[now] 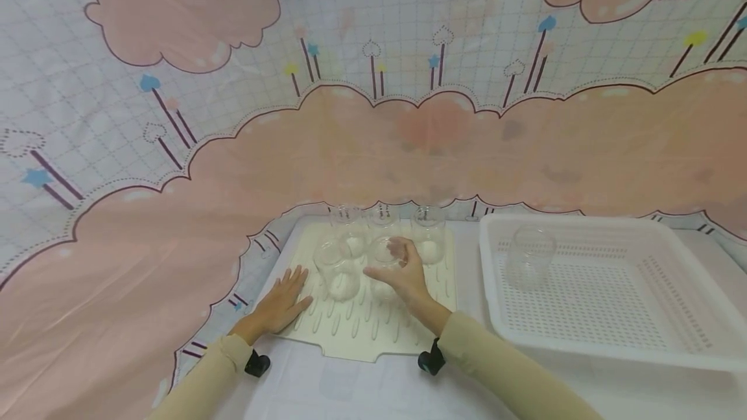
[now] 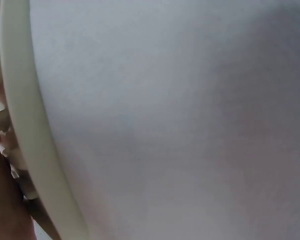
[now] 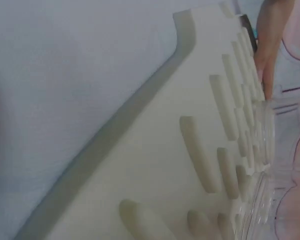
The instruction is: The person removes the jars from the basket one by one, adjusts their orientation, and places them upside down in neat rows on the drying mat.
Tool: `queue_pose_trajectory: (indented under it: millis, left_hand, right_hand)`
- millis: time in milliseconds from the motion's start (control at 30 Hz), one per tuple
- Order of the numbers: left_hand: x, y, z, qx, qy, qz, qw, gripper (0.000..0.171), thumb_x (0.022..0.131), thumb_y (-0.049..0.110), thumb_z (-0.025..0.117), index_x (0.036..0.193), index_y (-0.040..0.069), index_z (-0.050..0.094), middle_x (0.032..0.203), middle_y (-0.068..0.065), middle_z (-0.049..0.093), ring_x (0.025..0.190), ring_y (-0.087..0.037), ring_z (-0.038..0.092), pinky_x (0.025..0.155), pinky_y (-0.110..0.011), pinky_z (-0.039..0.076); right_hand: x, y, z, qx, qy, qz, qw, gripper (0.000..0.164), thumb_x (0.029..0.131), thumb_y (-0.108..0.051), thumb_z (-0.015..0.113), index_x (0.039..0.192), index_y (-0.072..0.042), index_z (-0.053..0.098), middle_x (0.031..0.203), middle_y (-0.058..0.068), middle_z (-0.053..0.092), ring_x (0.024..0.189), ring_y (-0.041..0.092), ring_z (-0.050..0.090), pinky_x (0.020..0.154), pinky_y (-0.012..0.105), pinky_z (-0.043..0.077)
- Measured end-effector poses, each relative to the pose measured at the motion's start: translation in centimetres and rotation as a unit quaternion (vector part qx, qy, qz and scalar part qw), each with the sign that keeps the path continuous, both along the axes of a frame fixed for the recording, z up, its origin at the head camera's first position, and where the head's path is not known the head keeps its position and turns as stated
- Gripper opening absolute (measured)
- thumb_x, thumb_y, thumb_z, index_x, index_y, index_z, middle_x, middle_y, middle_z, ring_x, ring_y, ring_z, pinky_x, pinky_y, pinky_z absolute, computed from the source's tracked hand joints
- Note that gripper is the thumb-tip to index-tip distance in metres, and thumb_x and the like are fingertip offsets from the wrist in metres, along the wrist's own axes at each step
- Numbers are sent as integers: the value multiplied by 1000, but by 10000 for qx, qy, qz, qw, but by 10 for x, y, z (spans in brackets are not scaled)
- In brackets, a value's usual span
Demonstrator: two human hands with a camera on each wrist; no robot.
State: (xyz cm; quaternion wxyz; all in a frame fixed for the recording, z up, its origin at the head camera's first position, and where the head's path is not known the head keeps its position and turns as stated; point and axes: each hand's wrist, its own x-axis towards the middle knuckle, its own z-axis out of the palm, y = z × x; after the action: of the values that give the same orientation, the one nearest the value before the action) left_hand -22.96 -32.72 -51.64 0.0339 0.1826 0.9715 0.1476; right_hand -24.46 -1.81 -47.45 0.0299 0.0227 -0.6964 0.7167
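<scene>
My right hand (image 1: 405, 277) curls round a clear glass (image 1: 383, 250) in the front row on a cream ridged drying mat (image 1: 350, 337). Its thumb lies along the glass's left side, with the fingers at the far right side. Left of it another clear glass (image 1: 337, 271) stands upright. Behind them is a back row of three glasses (image 1: 428, 238). My left hand (image 1: 280, 303) lies flat with spread fingers on the mat's left edge. The right wrist view shows the ridged mat (image 3: 135, 165) and glass sides (image 3: 262, 200); the right hand is outside that view.
To the right of the mat stands a white perforated plastic basket (image 1: 489, 297), with one clear glass (image 1: 528, 264) upright at its left back. A patterned cloth (image 1: 350, 148) with pink clouds hangs behind the white table (image 1: 327, 387).
</scene>
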Motion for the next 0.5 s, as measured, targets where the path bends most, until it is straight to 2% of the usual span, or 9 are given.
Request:
queue_pose_trajectory:
  millis: [167,500]
  left_hand:
    - [-2,-1,-3,-99,-54,8,9999,71,106,39,41,153,-10,21,160,-30,15,146,-50,9,116,-64,10]
    - [1,3,6,-102,-51,-42,9999,68,106,34,43,151,-13,23,157,-34,17,144,-54,10,114,-67,12]
  right_hand:
    - [-3,-1,-5,314,107,198,9993,83,67,-19,94,138,-10,51,139,13,56,129,28,50,114,49,32]
    - [-5,-2,-5,430,65,408,9982,86,66,-20,95,138,-13,48,143,14,53,134,27,47,116,48,29]
